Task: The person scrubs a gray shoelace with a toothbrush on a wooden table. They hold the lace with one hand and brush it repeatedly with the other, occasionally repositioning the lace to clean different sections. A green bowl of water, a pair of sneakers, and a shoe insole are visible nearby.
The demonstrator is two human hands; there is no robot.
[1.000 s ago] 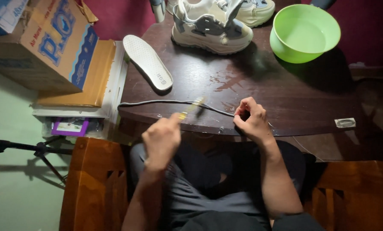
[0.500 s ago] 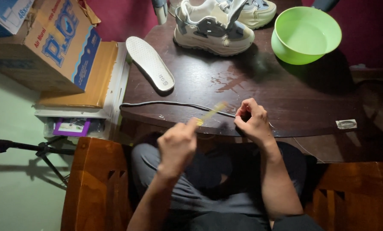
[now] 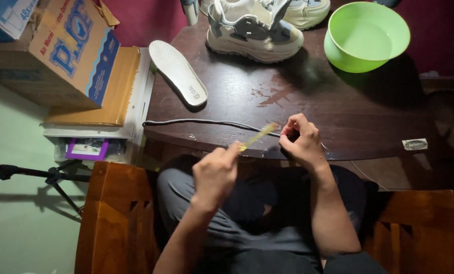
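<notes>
My left hand [image 3: 215, 175] has drawn back toward my lap since a moment ago, fingers pinched shut on the thin yellow stick [image 3: 258, 136], which slants up to my right hand [image 3: 300, 142]. That hand hovers at the near edge of the dark table [image 3: 338, 111], fingers curled closed on something too small to make out. Beyond that edge lie the grey cord [image 3: 201, 122], the white insole [image 3: 178, 72], the white shoe [image 3: 252, 31] and the green bowl [image 3: 367, 36].
</notes>
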